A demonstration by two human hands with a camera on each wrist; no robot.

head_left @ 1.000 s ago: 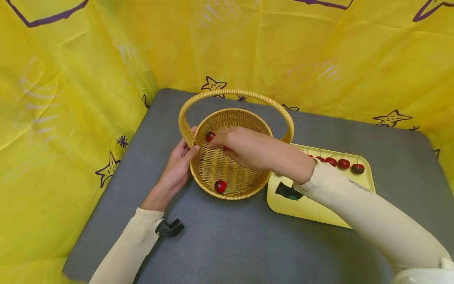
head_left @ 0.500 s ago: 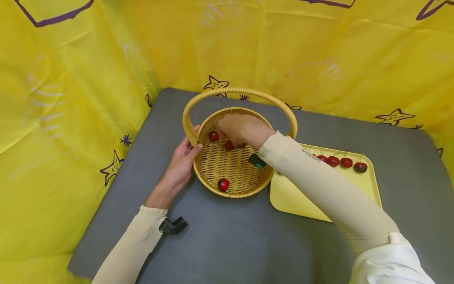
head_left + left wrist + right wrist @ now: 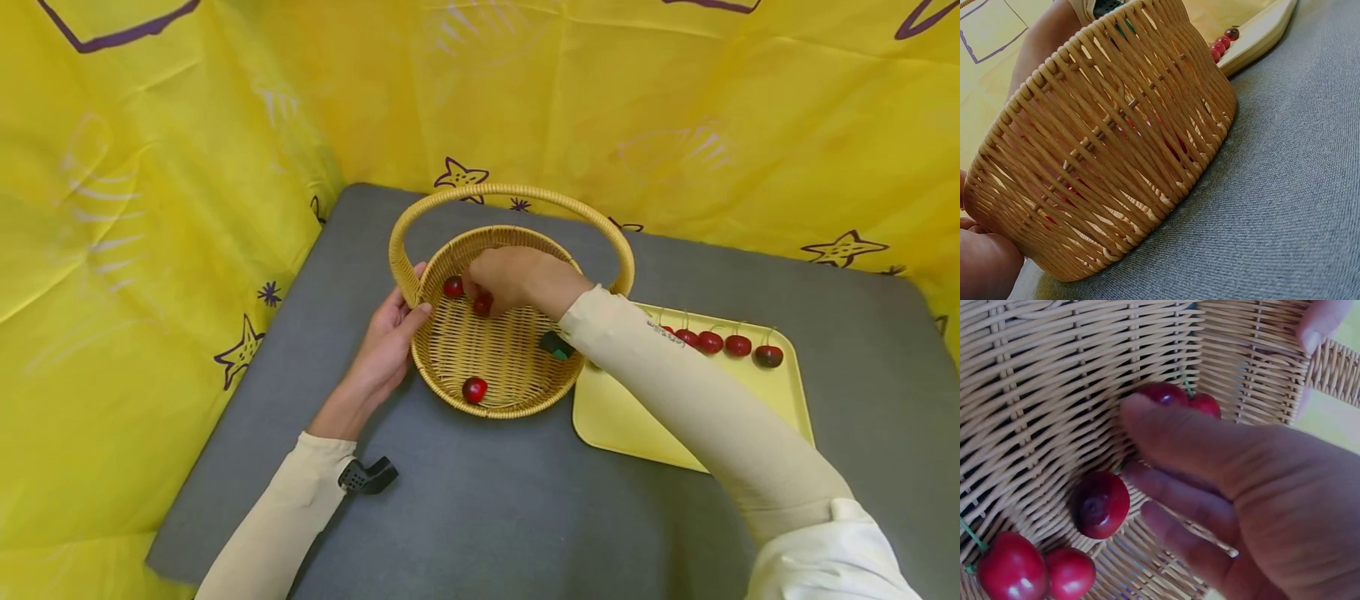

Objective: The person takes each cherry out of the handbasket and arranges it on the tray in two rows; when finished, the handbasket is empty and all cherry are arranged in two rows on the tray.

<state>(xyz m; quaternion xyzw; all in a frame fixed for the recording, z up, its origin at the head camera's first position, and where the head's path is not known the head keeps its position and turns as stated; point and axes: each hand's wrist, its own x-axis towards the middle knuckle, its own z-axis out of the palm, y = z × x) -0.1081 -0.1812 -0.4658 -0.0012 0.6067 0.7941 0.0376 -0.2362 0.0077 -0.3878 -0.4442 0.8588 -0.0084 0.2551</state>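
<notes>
A round woven basket with a tall arched handle stands on the dark table. My left hand grips its left side by the handle's foot, thumb at the rim and fingers outside. Inside the basket, my right hand reaches down among red cherries, its thumb and fingertips apart. One dark red cherry lies just beyond the fingertips, and another cherry is partly behind the thumb. Two more cherries with stems, one of them a bright cherry, lie lower left. A single cherry rests at the basket's front.
Right of the basket lies a yellow tray, with several stemmed cherries in a row along its back; my right sleeve crosses over it. A yellow patterned cloth hangs around the table's back and left.
The right hand has moved deeper into the basket and its forearm has swung left, then shifted slightly. The left hand keeps its grip on the basket. The whole view has drifted a little.
</notes>
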